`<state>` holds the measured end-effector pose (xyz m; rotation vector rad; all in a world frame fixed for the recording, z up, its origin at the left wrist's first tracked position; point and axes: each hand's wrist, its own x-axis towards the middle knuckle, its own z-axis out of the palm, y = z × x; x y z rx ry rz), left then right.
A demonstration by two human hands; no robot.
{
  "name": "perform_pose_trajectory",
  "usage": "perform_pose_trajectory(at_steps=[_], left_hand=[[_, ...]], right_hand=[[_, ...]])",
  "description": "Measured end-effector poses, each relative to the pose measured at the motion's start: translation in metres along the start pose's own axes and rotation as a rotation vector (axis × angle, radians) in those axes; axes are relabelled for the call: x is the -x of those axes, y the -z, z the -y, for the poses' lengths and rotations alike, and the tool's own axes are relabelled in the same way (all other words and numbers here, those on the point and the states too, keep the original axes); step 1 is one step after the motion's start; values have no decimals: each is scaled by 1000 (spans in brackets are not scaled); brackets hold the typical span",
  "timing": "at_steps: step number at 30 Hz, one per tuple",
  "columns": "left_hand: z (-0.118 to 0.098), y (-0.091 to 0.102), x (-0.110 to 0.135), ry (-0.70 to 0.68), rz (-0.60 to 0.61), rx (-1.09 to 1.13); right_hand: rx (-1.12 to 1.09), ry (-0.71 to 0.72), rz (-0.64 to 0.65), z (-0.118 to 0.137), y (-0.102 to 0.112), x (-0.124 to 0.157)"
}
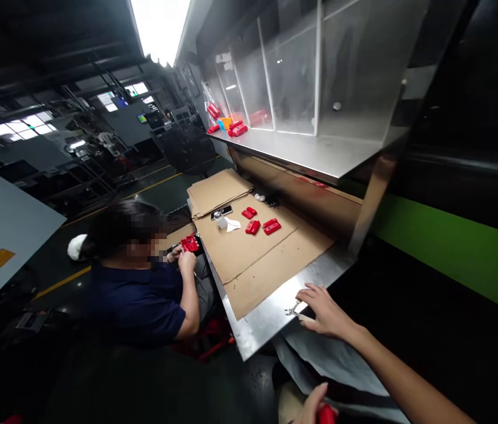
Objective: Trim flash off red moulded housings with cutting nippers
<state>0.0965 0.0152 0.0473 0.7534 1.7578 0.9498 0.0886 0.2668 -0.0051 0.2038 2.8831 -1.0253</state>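
Observation:
My right hand (326, 312) reaches to the near corner of the steel table (257, 327), fingers spread flat. Its fingertips rest on a small metal tool (293, 310) at the table's edge. My left hand (309, 407) is low in the view, at my lap, closed round a red plastic part (326, 415) that shows only in part. Several red plastic parts (260, 224) lie further up the table on brown cardboard (270, 265).
A person in a dark blue shirt (138, 294) sits left of the table, holding a red part (190, 243) in both hands. A phone (221, 211) and a small white item (227, 223) lie on the cardboard. A steel shelf (302, 150) above carries more red parts (236, 128).

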Motion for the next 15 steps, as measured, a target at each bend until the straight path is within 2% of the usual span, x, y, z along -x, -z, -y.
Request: perform_pose_trajectory(at_steps=[2, 4, 6, 7, 10, 12, 14, 15], left_hand=[[5, 51, -3, 13, -105, -91], [10, 101, -13, 26, -198, -197], [17, 145, -28, 30, -261, -296], [21, 164, -37, 31, -279, -345], [34, 207, -71, 24, -292, -487], [41, 233, -101, 12, -278, -581], [43, 261, -138, 13, -264, -670], [41, 275, -158, 23, -260, -708]], right_hand=[[17, -38, -29, 2, -20, -55], [38, -135, -93, 1, -41, -92], [62, -246, -197, -3, -62, -103], [72, -289, -257, -5, -72, -99], [91, -371, -411, -9, -106, -51], [91, -415, -492, -8, -130, -2], [61, -417, -633, -3, -150, 47], [70, -475, -678, 2, -158, 68]])
